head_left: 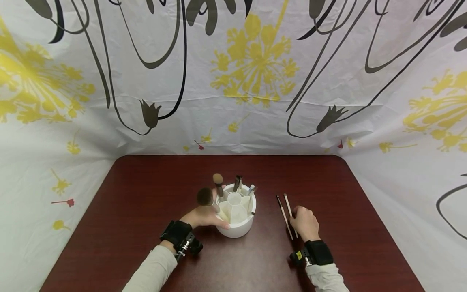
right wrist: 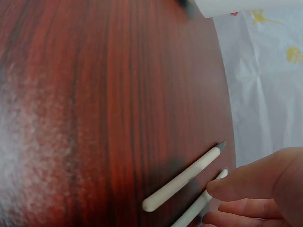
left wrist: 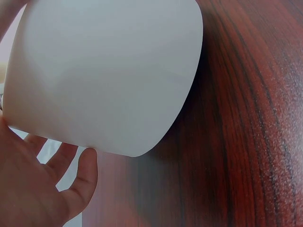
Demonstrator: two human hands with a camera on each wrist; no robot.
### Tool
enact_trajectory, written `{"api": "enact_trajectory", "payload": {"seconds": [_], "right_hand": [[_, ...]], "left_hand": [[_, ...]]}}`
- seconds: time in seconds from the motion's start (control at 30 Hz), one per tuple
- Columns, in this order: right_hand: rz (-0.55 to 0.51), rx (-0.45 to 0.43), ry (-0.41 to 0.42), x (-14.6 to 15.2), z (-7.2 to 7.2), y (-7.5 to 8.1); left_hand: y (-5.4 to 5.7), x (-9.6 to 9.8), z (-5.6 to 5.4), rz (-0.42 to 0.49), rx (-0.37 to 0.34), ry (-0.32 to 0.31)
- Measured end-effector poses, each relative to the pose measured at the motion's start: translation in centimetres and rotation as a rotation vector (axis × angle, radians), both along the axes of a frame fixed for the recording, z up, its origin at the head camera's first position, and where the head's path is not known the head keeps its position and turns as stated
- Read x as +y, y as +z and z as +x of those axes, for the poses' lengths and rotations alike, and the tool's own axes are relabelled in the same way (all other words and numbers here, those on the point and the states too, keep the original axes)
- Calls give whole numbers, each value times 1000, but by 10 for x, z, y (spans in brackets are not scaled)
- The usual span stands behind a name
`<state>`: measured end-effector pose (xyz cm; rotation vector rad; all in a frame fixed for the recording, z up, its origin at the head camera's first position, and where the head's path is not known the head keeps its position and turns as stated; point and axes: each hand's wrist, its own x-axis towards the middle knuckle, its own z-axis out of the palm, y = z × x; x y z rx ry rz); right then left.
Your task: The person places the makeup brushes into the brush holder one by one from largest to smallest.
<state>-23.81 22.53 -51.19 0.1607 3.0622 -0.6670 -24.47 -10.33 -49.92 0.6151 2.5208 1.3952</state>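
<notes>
A white round brush holder (head_left: 237, 232) with several compartments stands on the table, with several makeup brushes upright or leaning in it. My left hand (head_left: 204, 217) grips its left side, the thumb at the front and the fingers around the far side. To the right of the holder, two thin makeup brushes with pale handles lie side by side. My right hand (head_left: 305, 223) pinches the right brush (right wrist: 193, 211) between thumb and fingers, low over the table. The left brush (right wrist: 182, 184) lies untouched beside it, its dark tip pointing away from me.
The dark red wooden table (head_left: 164, 182) has rounded far corners. A white sheet (head_left: 226, 121) with yellow flowers and grey stems hangs behind it and along both sides. A large fluffy brush (head_left: 205, 197) leans out of the holder over my left hand.
</notes>
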Motion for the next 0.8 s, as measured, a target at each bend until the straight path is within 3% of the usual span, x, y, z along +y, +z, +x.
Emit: {"api": "enact_trajectory", "payload": {"seconds": [0.8], "right_hand": [[-7,-19,-24,1,-5,-10]], "left_hand": [[0,0,1,-4,-21,21]]}}
